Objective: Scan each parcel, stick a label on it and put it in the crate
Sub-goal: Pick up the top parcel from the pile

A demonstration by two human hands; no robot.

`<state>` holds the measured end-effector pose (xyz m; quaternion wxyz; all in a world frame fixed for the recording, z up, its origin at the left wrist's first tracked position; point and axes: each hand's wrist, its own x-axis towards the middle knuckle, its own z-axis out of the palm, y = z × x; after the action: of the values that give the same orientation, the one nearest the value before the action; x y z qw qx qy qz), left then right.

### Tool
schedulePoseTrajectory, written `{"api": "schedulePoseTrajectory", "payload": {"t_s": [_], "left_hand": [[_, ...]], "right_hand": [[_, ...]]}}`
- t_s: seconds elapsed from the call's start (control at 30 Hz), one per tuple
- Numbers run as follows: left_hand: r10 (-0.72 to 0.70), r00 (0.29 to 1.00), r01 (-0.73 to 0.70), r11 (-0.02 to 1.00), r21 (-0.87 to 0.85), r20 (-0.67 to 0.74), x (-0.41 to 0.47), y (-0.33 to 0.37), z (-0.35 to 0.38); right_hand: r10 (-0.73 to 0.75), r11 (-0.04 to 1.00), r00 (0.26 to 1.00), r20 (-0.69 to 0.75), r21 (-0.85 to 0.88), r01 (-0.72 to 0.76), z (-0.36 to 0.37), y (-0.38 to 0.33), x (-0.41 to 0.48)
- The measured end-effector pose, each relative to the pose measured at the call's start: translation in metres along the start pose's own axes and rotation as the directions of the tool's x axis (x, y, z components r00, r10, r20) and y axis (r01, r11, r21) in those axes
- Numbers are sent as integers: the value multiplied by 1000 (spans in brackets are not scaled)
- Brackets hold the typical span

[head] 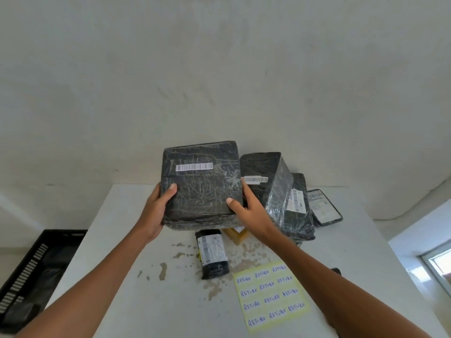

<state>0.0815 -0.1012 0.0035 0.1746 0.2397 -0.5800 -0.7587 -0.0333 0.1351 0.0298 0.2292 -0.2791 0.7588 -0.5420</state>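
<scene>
Facing the viewer, the large black parcel (202,186) is held raised above the far middle of the white table (136,301). It is clasped at its lower corners. The left hand (156,211) is curled round the left edge, with the thumb laid on the front face, and the right hand (250,212) is set likewise on the right edge. A white barcode strip (194,166) is seen on its upper front. Further wrapped parcels (278,191) are stacked just right of it. A small black parcel (212,254) lies nearer, beside a yellow sheet of RETURN labels (271,296). The black crate (36,272) is noted left of the table, lower down.
</scene>
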Motion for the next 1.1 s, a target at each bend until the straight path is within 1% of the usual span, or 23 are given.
{"api": "schedulePoseTrajectory", "payload": {"t_s": [0.07, 0.13, 0.27, 0.37, 0.5, 0.6, 0.67, 0.73, 0.8, 0.9, 1.0, 1.1], "left_hand": [[38, 999, -37, 999, 33, -33, -24, -8, 9], [79, 995, -74, 993, 92, -56, -48, -15, 20], [99, 994, -88, 979, 182, -49, -88, -22, 49], [115, 992, -99, 963, 249, -49, -108, -23, 70], [150, 989, -134, 903, 407, -9, -128, -27, 95], [165, 985, -171, 863, 476, 54, -144, -37, 106], [177, 981, -190, 851, 489, 74, -153, -45, 112], [186, 978, -207, 863, 461, 91, -163, -55, 117], [174, 979, -203, 875, 440, 108, -176, -68, 119], [169, 977, -211, 852, 479, 131, -192, -89, 113], [77, 984, -150, 847, 509, 162, -198, -108, 110], [-11, 982, -95, 835, 543, 188, -190, -125, 115]], "right_hand": [[-41, 999, 998, 39, -15, 42, -11, 7, -18], [-63, 998, 997, 46, -11, 64, -22, 18, -35], [-59, 997, 998, -8, 56, 59, -41, 39, -70], [-40, 998, 999, -34, 44, 42, -54, 50, -92], [-63, 998, 995, -72, 6, 64, -69, 60, -118], [-82, 996, 989, -123, 9, 83, -79, 68, -136], [-77, 995, 988, -134, 60, 86, -85, 72, -148], [-71, 993, 987, -147, 88, 84, -87, 76, -163], [-62, 993, 980, -191, 84, 79, -83, 84, -182], [-43, 996, 968, -248, 66, 62, -76, 107, -211], [36, 998, 966, -257, 62, -21, -69, 131, -230], [109, 994, 961, -254, 34, -104, -66, 149, -230]]}}
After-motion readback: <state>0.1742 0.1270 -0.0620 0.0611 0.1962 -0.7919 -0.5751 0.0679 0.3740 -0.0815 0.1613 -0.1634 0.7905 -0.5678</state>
